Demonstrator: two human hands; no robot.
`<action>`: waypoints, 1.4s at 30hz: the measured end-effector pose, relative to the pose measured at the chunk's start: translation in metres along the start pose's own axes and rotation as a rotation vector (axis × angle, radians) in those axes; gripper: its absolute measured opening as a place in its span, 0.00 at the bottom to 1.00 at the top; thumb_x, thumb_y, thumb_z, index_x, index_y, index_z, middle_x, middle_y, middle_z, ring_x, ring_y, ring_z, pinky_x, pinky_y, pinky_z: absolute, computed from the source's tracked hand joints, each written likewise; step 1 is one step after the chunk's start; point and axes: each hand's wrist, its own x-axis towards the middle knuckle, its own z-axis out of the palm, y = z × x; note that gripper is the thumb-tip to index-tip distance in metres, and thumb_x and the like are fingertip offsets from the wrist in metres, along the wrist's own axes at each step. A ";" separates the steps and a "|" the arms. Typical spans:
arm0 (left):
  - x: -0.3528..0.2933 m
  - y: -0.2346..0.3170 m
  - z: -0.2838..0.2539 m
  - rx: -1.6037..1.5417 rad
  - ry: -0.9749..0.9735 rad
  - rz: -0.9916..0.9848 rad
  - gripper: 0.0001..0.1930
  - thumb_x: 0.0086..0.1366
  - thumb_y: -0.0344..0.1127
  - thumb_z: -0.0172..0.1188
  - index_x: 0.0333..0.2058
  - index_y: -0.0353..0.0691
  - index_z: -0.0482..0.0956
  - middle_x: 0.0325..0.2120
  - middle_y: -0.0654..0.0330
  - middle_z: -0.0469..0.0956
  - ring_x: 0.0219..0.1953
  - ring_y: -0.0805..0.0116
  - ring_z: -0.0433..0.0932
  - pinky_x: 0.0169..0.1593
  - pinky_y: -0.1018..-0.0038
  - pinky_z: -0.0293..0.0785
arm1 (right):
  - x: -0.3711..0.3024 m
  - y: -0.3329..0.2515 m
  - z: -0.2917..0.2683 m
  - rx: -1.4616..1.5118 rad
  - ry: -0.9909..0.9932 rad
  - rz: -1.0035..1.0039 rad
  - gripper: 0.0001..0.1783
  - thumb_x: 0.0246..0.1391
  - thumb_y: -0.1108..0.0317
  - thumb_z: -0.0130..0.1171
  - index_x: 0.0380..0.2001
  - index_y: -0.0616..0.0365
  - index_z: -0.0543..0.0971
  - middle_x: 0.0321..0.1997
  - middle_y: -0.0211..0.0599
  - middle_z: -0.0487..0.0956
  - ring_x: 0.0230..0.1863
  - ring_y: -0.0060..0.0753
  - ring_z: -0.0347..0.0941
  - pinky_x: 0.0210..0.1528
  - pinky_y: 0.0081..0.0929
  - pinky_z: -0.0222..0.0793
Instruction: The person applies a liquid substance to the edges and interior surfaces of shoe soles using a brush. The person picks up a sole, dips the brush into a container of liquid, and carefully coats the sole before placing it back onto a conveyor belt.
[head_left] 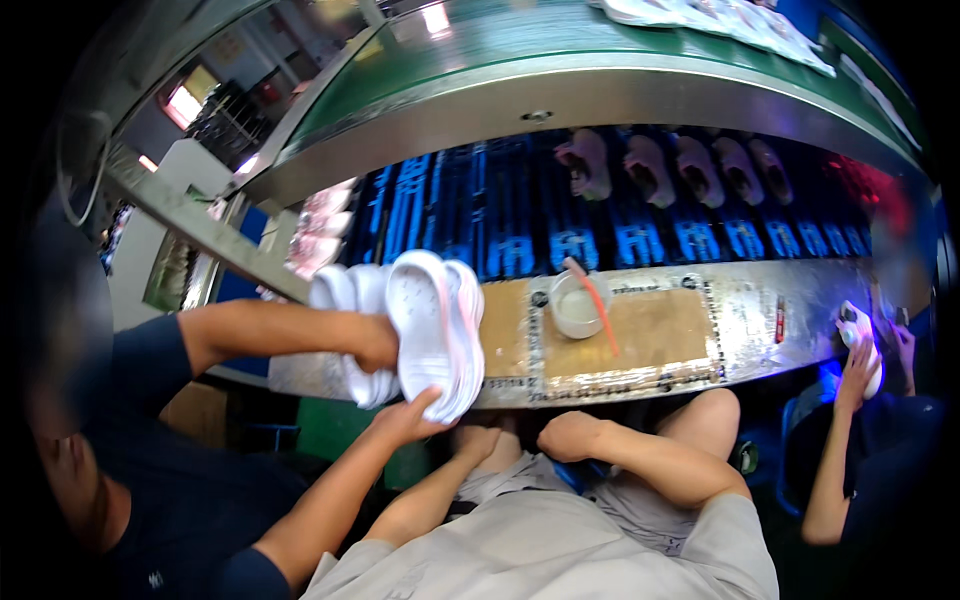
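Observation:
My left hand point(477, 440) rests by my left knee, its fingers curled in and nothing seen in them. My right hand point(572, 436) is closed in a loose fist over my lap, just below the bench edge. Right in front of me, a white cup point(579, 306) stands on the brown cardboard point(650, 335) taped to the bench, with a pink-handled brush or stick leaning out of it. To my left, a co-worker in dark clothes holds stacks of white shoe soles point(420, 320) in both hands above the bench. Neither of my hands touches these.
Beyond the bench runs a blue-lit conveyor point(480, 215) carrying several shoe uppers point(650, 172). A green upper belt point(480, 75) passes overhead with white pieces at right. At right, another person handles a white shoe point(862, 345). A small red item point(780, 320) lies on the metal bench.

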 end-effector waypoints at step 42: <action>-0.120 0.032 -0.181 -1.963 0.031 0.819 0.36 0.71 0.54 0.53 0.69 0.32 0.64 0.61 0.36 0.72 0.62 0.47 0.75 0.58 0.56 0.74 | -0.086 0.001 -0.156 0.371 1.406 0.375 0.07 0.64 0.69 0.63 0.39 0.61 0.85 0.27 0.32 0.81 0.25 0.26 0.74 0.28 0.25 0.66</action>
